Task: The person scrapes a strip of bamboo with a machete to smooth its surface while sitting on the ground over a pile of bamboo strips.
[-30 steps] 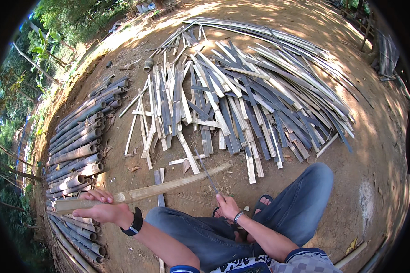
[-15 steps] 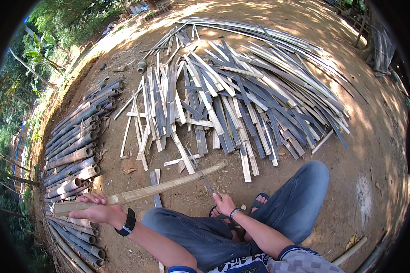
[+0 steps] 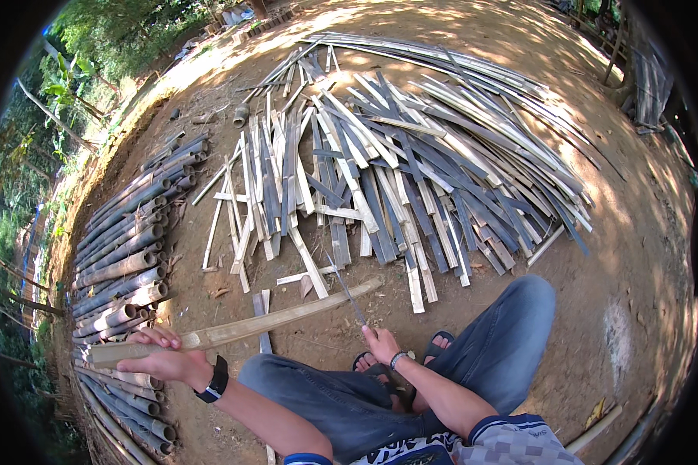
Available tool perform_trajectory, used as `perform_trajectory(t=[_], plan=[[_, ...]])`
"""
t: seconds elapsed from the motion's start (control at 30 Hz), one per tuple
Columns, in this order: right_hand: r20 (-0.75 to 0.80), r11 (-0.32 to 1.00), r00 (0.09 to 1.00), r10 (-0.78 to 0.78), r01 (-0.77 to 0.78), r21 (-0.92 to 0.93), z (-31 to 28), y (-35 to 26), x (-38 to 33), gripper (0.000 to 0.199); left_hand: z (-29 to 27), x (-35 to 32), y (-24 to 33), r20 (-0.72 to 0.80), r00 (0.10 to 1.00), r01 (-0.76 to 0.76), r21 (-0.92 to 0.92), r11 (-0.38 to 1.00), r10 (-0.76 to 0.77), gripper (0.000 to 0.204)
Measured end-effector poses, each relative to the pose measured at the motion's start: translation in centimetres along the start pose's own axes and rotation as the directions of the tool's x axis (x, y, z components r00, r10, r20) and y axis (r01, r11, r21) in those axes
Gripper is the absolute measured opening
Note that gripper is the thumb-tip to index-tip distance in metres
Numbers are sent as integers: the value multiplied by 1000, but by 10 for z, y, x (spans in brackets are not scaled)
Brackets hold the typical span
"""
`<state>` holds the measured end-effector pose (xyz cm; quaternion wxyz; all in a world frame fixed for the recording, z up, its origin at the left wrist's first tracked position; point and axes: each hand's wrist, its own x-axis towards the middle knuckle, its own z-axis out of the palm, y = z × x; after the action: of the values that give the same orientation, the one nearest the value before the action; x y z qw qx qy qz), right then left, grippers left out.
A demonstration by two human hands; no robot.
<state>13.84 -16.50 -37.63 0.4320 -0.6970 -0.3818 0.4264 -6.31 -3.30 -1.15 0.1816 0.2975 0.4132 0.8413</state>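
A long pale split bamboo strip (image 3: pixel 267 322) slants up from the left across the front of my knees. My left hand (image 3: pixel 159 358) is closed round its near left end, thumb below and fingers over the top. In my right hand (image 3: pixel 381 346) is a knife (image 3: pixel 354 304) with a long thin blade, its handle mostly hidden by my fingers. The blade points up and away to the left, crossing the strip near its far right end. Whether the edge touches the bamboo I cannot tell.
A large heap of split bamboo strips (image 3: pixel 380 178), dark and pale, spreads over the dirt ground (image 3: pixel 597 310) ahead. On the left lies a row of stacked bamboo poles (image 3: pixel 124 267). My bent knees (image 3: pixel 512 325) flank sandalled feet (image 3: pixel 374 364). Another pole (image 3: pixel 597 428) lies at lower right.
Both hands keep their grips and nearly the same places. The knife blade has shifted very slightly along the strip; the whole view has moved a little.
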Motion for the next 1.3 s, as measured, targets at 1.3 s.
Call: perform_trajectory(t=[1.3], plan=[[138, 950, 971, 194, -221, 222, -2, 32, 5, 54, 4, -7, 3, 35, 999, -17, 16, 1000, 16, 67]])
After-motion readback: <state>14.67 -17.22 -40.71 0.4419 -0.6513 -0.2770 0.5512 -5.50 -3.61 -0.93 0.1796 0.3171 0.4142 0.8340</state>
